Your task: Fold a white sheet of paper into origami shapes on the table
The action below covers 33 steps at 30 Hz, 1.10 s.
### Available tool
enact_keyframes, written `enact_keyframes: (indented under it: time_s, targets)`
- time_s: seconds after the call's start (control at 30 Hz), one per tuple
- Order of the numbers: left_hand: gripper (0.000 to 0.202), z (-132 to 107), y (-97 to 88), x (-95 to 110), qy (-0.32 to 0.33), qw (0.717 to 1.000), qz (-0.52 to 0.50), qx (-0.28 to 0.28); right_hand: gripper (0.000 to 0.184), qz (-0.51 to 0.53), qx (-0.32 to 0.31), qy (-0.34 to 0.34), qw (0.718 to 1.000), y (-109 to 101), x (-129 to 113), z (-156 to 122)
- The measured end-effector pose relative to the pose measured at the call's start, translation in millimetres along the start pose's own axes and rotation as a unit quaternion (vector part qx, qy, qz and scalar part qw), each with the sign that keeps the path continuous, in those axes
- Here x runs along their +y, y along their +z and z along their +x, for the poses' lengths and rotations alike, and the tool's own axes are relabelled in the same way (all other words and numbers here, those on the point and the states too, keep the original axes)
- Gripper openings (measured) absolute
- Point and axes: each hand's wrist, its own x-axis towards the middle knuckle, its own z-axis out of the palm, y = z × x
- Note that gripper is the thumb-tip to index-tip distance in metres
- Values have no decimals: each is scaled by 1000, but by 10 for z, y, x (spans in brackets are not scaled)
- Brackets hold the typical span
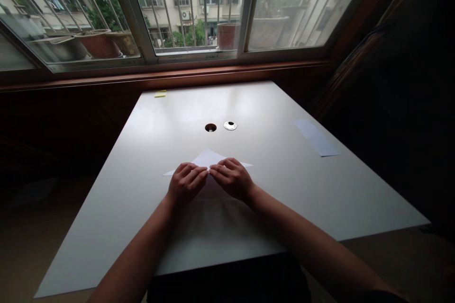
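A white sheet of paper (pixel 209 155) lies near the middle of the table, its top corner pointing toward the window and thin points reaching out on both sides. My left hand (pixel 187 181) is closed on the paper from the left, fingertips pinched together. From the right, my right hand (pixel 232 177) pinches the same sheet, its fingertips almost meeting those of the left at the paper's middle. Part of the sheet shows in shadow below and between the hands. Both thumbs are mostly hidden, as are the exact folds under the fingers.
The white table (pixel 117 189) has a round cable hole (pixel 211 128) with its cap (pixel 230 126) beside it. A strip of white paper (pixel 316 138) lies near the right edge. Yellow sticky notes (pixel 160 93) sit at the far left corner. A barred window (pixel 192 9) stands behind.
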Motion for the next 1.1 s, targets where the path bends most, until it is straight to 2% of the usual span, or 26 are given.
enact_keyframes:
  time_s: [0.27, 0.5, 0.67, 0.8, 0.9, 1.1]
  targets:
    - [25, -14, -69, -42, -14, 1000, 3, 3, 22, 2, 15, 23, 1000, -170, 161, -143]
    - [27, -44, -134, -110, -33, 999, 16, 25, 26, -13, 42, 61, 997, -414, 420, -397]
    - [28, -86, -182, -187, -46, 998, 21, 30, 26, -25, 48, 91, 994, -512, 526, -572]
    - [26, -149, -217, -277, -83, 994, 33, 55, 25, -42, 55, 114, 991, -546, 564, -656]
    - [27, -181, -220, -305, -112, 991, 32, 67, 25, -41, 45, 106, 992, -533, 560, -670]
    - [42, -166, -189, -231, -106, 992, 18, 63, 26, -24, 33, 82, 996, -418, 461, -594]
